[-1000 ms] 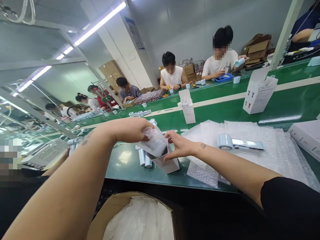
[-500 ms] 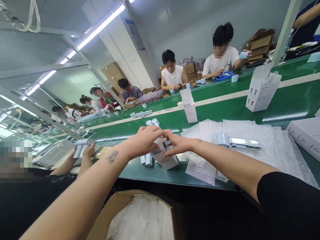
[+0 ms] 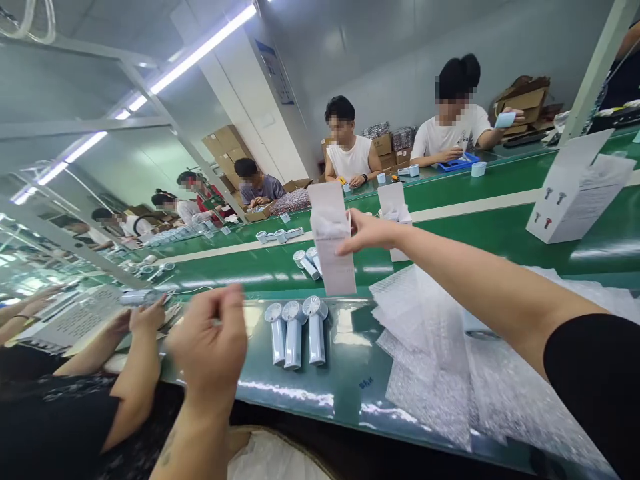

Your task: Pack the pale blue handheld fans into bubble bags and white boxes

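Observation:
My right hand (image 3: pixel 373 231) grips a small white box (image 3: pixel 336 267) by its right side, thumb in front. The box is upright with its lid flap raised, and crumpled clear wrapping shows in its top. My left hand (image 3: pixel 210 340) is raised off the table at the left, curled into a loose fist and slightly blurred. No object shows in it. Between my hands and nearer to me, three light-blue handheld fans (image 3: pixel 293 333) lie side by side on the green table (image 3: pixel 350 393). More light-blue fans (image 3: pixel 305 262) lie just behind the held box.
Bubble-wrap sheets (image 3: pixel 430 353) lie to the right, partly covering my view of another fan. Open white boxes (image 3: pixel 570 193) stand on the belt (image 3: pixel 465 233). A co-worker's hands (image 3: pixel 143 317) are close on the left. Below the table edge sits a carton with clear bags (image 3: pixel 275 457).
My right hand has carried the white box forward and up, away from the near table. My left hand has let go of it and drawn back left, uncovering the three fans.

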A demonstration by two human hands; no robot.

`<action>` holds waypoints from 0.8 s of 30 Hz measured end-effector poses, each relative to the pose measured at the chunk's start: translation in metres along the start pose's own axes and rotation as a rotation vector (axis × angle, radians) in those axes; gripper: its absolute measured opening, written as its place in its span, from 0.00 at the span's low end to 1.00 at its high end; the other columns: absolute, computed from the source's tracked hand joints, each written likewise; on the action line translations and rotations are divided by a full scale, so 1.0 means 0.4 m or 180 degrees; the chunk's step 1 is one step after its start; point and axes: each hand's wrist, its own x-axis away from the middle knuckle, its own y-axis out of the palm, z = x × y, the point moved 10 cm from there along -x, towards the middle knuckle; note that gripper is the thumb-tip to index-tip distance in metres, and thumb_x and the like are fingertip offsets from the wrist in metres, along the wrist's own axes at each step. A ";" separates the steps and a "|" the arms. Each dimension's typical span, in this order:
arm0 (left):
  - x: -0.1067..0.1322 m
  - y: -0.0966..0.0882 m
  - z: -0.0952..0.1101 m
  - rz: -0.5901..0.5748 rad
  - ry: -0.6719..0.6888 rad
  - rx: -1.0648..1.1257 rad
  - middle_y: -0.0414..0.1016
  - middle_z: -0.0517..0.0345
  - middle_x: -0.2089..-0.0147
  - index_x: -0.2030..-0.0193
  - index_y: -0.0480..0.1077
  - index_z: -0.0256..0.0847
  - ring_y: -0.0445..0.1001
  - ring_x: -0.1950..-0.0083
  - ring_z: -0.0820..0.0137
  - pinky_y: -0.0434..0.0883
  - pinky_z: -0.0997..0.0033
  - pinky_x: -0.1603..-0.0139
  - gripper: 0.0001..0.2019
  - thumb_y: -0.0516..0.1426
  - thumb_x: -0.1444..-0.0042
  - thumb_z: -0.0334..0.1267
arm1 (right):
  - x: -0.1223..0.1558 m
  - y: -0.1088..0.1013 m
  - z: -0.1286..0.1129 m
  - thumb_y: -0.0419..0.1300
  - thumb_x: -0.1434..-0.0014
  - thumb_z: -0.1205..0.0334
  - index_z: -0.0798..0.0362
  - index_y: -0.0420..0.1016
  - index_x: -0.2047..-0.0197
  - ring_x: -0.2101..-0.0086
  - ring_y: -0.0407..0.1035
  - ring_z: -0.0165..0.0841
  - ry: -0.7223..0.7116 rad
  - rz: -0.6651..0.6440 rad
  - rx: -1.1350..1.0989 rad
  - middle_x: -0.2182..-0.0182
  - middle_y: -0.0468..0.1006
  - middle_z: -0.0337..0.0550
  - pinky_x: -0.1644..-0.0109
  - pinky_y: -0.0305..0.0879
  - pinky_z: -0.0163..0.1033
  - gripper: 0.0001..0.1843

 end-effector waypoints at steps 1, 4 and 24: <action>-0.012 0.089 -0.043 -0.0501 -0.0259 -0.0112 0.75 0.57 0.69 0.68 0.72 0.43 0.73 0.63 0.63 0.69 0.64 0.57 0.11 0.54 0.44 0.46 | -0.039 -0.043 0.019 0.73 0.63 0.61 0.52 0.56 0.50 0.51 0.68 0.41 0.0101 0.0217 -0.0016 0.51 0.69 0.47 0.52 0.71 0.47 0.40; -0.012 0.406 -0.153 -0.2024 -0.0721 -0.0608 0.78 0.55 0.64 0.64 0.72 0.42 0.75 0.60 0.65 0.68 0.69 0.57 0.08 0.52 0.44 0.39 | -0.134 -0.145 0.094 0.72 0.67 0.71 0.54 0.56 0.50 0.48 0.65 0.41 0.0307 0.1046 0.0436 0.50 0.68 0.48 0.47 0.68 0.48 0.42; 0.045 0.528 -0.123 -0.1282 -0.2398 0.1460 0.70 0.57 0.80 0.72 0.65 0.37 0.71 0.81 0.69 0.69 0.71 0.81 0.14 0.58 0.54 0.48 | 0.042 0.033 0.197 0.56 0.40 0.44 0.58 0.66 0.54 0.62 0.73 0.42 0.2050 0.0330 -0.0974 0.67 0.73 0.50 0.61 0.74 0.51 0.24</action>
